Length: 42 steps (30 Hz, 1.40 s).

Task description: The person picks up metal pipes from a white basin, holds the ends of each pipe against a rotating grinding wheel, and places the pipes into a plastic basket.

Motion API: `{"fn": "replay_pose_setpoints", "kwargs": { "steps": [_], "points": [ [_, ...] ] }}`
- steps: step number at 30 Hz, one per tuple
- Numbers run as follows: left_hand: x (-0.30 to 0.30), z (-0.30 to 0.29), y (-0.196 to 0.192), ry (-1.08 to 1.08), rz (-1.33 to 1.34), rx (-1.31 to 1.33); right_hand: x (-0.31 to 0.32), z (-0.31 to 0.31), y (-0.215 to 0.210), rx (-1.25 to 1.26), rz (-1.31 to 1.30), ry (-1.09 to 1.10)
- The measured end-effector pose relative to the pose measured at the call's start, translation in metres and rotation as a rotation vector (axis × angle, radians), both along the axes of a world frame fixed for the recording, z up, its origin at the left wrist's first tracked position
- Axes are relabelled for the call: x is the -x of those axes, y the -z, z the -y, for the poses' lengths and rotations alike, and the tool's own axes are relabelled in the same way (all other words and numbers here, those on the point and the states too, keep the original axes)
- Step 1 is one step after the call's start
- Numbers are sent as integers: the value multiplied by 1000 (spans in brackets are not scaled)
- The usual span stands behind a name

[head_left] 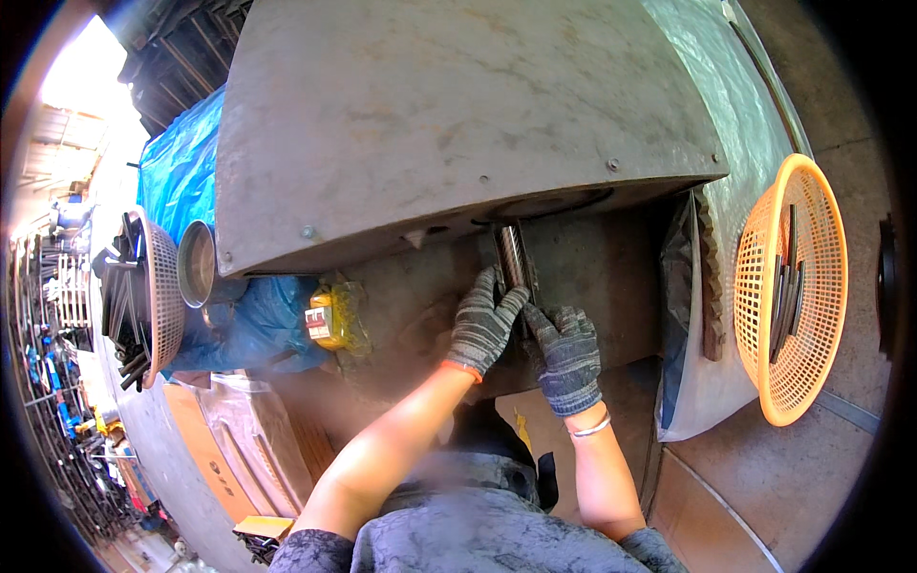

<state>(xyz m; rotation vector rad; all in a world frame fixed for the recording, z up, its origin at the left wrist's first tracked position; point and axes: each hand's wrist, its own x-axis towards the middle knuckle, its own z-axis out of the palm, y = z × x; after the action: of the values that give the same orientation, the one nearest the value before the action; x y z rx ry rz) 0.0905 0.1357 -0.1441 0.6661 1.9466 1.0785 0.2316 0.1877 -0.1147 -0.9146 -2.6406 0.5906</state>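
A shiny dark metal rod [512, 253] points away from me under the front edge of the large grey metal cover. My left hand [484, 325], in a grey striped knit glove with an orange cuff, is closed round the rod from the left, its thumb lying across it. My right hand [565, 361], in a matching glove, is at the rod's near end on the right. Its fingers are bent and closed in against the rod, and the palm side is hidden. Under the cover the rod's far end goes out of sight.
The bolted grey cover [458, 105] overhangs the work spot. An orange plastic basket [791, 382] with several dark rods stands at the right. At the left are a pale basket [167, 286] of dark pieces, a metal bowl [198, 263], blue plastic sheeting [181, 181] and a yellow package [334, 318].
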Motion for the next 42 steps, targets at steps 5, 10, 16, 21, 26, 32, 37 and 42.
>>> {"fn": "replay_pose_setpoints", "kwargs": {
  "steps": [5,10,16,21,26,32,37,42],
  "points": [
    [3,1,-1,8,84,-45,4,0,10,-5,-97,22],
    [5,-2,-6,-6,161,-69,5,-1,8,-7,-89,22],
    [4,0,4,-7,1,-36,9,-3,3,23,-100,9],
    [4,1,18,-6,26,-1,8,-4,10,27,-111,-2],
    [3,4,31,-20,32,-27,9,-6,0,87,-146,37],
    [7,-1,9,-7,235,-102,6,-5,6,64,-159,70],
    [7,-3,9,-4,278,-113,5,-6,6,124,-157,90],
    [8,-1,14,15,210,-76,3,-6,14,142,-198,93]
  ]
}}
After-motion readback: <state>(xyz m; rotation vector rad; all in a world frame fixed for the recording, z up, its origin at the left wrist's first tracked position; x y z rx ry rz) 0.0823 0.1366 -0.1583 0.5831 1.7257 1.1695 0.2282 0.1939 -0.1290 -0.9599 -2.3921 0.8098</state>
